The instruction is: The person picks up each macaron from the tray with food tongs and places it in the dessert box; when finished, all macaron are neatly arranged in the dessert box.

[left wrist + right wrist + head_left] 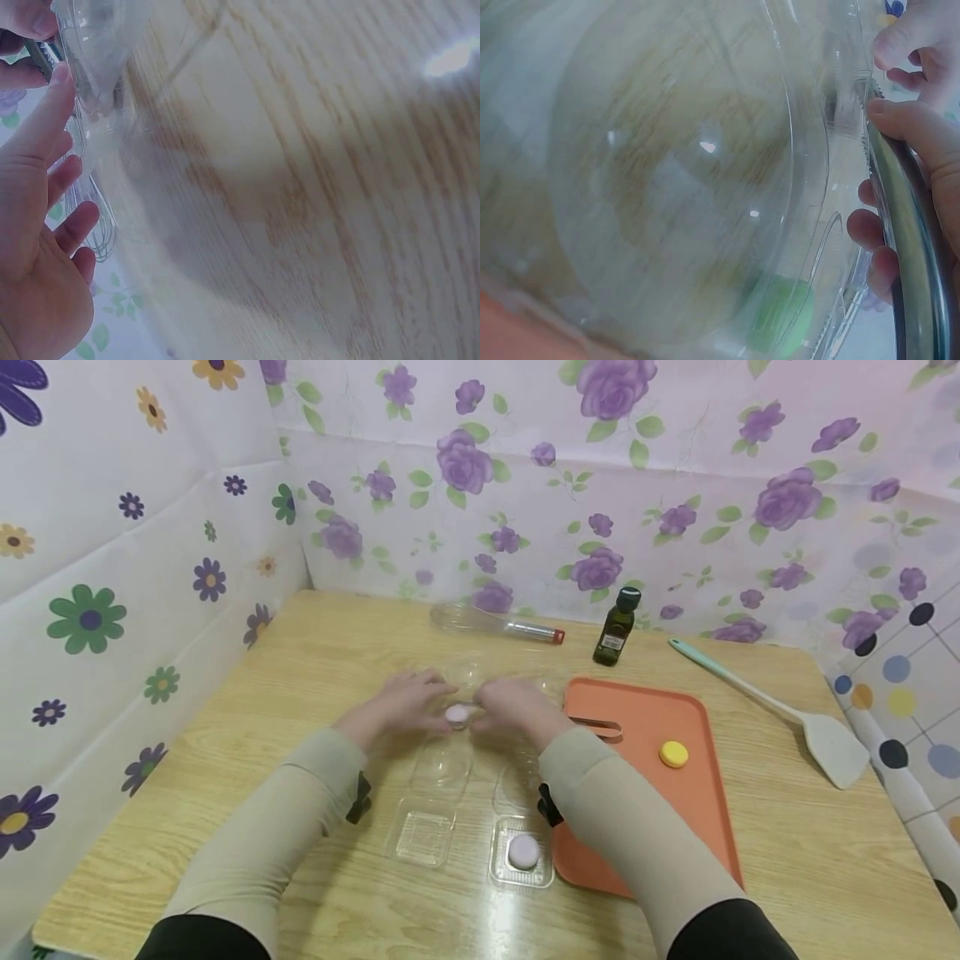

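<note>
My right hand (517,706) grips metal tongs (907,225), whose looped end shows past the wrist over the tray in the head view. A pale purple round piece (457,717) sits by the tongs' front end, between both hands; whether the tips pinch it is unclear. My left hand (405,697) is beside it, fingers spread and slightly bent, one fingertip near the tongs (39,56) and a clear container's edge. Below the hands, one clear container (423,837) stands with its lid raised; another (522,883) holds a pale purple piece (523,852).
An orange tray (645,827) bears a yellow round piece (673,753). Behind lie a whisk (495,624) and a dark bottle (617,628); a white spatula (832,747) lies at right. A green piece (784,315) shows through clear plastic. Patterned cloths hang behind.
</note>
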Demonstrator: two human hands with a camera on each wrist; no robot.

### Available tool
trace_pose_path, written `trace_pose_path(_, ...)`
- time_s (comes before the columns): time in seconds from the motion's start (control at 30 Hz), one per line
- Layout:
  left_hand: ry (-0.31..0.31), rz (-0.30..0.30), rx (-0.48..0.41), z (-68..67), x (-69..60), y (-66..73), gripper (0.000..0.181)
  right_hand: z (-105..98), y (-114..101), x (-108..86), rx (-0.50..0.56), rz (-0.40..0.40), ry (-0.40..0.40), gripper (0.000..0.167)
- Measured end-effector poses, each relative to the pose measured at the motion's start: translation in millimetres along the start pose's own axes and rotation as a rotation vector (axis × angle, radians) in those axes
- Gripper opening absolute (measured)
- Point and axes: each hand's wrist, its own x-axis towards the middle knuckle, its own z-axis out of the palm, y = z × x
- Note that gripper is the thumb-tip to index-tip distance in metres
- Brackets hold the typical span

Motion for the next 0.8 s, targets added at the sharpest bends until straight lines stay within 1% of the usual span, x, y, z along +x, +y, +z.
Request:
trace_pose_path(0.2,0.001,-0.008,-0.020,0.5,-0.9,0.6,0.073,0.1,-0.5,-1.2,-0.004,-0.007,0.001,0.017)
trace_pose_path(0.33,0.015,0.000,-0.008,1.6,-0.4,0.0,0.073,-1.7,-3.1,-4.4,-0.020,-0.008,0.009,0.020)
trace_pose_path(0.43,0.015,0.008,-0.001,2.1,-1.5,1.0,0.073,-0.6,-3.7,-6.8,0.003,-0.001,0.019,0.018)
trace_pose_path(0.53,0.009,0.005,-0.002,1.9,-3.4,1.9,0.072,0.7,-2.4,-9.0,0.056,0.008,0.019,0.018)
trace_pose_path(0.67,0.008,-0.004,-0.022,0.2,-4.7,3.4,0.071,-1.3,2.8,-14.0,0.067,0.013,0.019,0.026)
trace_pose_path(0.8,0.010,-0.014,-0.049,-1.8,-4.4,5.1,0.071,-5.6,10.4,-24.8,0.025,0.015,0.019,0.036)
